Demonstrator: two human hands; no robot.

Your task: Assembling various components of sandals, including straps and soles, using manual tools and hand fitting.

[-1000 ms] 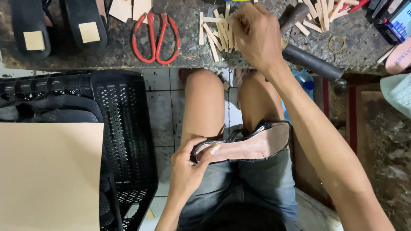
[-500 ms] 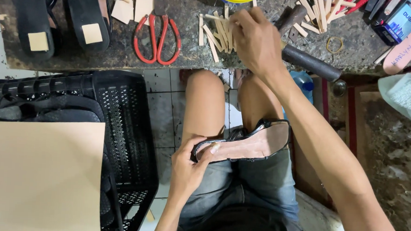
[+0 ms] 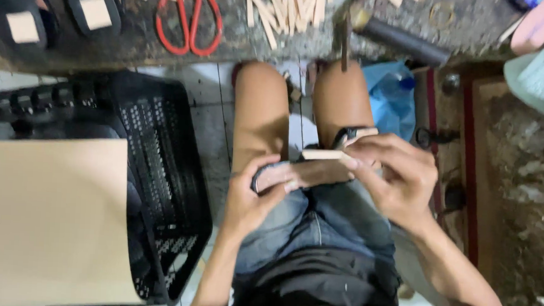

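Shoe sole [image 3: 311,172] rests across your lap. Left hand [image 3: 254,198] clamps its heel end; right hand [image 3: 395,178] pinches 1 wooden strip [image 3: 324,154] against the sole's upper edge. Align the strip flush before pressing; keep the left grip firm.

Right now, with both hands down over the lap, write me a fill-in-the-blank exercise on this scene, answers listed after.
1. The left hand grips one end of the dark shoe sole resting on the person's ____.
2. The right hand presses a flat pale wooden ____ against that sole.
3. The scissors on the grey stone workbench have ____ handles.
4. The black plastic crate stands to the person's ____.

Missing words: lap; stick; red; left
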